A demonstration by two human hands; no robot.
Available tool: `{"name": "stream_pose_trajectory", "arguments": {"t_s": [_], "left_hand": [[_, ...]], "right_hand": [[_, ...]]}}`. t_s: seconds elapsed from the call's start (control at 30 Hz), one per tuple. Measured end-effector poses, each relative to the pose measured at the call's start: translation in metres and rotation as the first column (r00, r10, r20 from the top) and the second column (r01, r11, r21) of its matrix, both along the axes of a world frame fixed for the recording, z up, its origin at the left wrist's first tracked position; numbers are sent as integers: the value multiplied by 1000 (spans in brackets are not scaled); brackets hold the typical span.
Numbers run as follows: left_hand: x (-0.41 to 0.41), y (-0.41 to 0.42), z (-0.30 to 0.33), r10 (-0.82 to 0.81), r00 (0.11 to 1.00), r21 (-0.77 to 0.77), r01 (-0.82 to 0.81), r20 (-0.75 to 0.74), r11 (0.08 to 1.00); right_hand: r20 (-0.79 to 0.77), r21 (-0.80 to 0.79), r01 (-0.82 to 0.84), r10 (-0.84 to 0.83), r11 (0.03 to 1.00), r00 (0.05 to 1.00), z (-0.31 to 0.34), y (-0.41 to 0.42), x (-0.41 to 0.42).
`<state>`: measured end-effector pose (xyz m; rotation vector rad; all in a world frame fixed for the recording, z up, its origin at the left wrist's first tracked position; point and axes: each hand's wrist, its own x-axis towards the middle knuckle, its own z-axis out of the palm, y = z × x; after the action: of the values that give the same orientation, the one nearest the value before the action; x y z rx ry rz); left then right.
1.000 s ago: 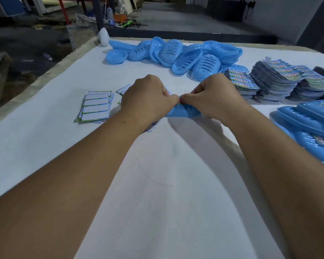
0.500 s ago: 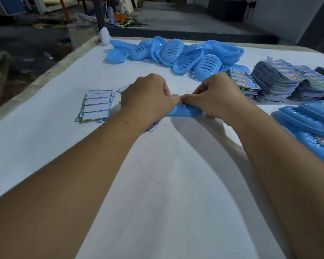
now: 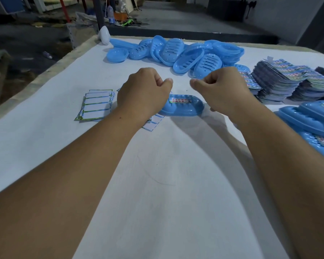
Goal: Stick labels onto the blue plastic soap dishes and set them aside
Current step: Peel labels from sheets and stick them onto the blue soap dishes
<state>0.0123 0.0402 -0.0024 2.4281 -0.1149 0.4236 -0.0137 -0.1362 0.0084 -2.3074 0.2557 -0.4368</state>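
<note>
Surface: a table (image 3: 157, 184) under white cloth, filling the lower and middle frame; beyond its far edge, a dim workshop floor.

Near, centre frame: two bare forearms reaching in from the bottom corners.

Middle, centre: one soap dish (image 3: 183, 106), blue plastic, lying on the cloth with a small label (image 3: 180, 100) stuck on its upper face. Judged light, rigid, thin-walled and smooth, so it may skid on the cloth; best taken by the rim at the two narrow ends, thumb above and fingers beneath, keeping off the label.

Left hand (image 3: 144, 92), over the dish's left end, fingers curled under; whether they touch the dish cannot be told. Right hand (image 3: 223, 90), just beside the right end, fingers curled, thumb forward, nothing visibly held.

Middle left: a fanned stack of backing sheets (image 3: 95, 104), white with green borders, more showing under the left wrist.

Right edge: labelled dishes (image 3: 310, 124) set aside, stacked.

Far, upper centre: heap of unlabelled dishes (image 3: 185, 55). Upper right: piles of printed stickers (image 3: 281, 81).
</note>
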Motion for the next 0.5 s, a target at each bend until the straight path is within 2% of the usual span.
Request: {"name": "stream_pose_trajectory", "arguments": {"t_s": [0.13,0.3,0.4,0.5], "left_hand": [[2,3,2,25,998,-58,-21,60,998],[1,3,0,4,995,-65,2,96,998],[1,3,0,-10,993,-67,18,118,998],[1,4,-2,-11,989,-80,23,150,997]], "right_hand": [[58,-105,-92,98,990,993,1,2,-3],[-140,-218,-397,374,892,917,-6,13,-9],[-170,-264,-427,394,865,903,-10,16,-12],[-160,-246,-407,377,880,912,-11,17,-14]]}}
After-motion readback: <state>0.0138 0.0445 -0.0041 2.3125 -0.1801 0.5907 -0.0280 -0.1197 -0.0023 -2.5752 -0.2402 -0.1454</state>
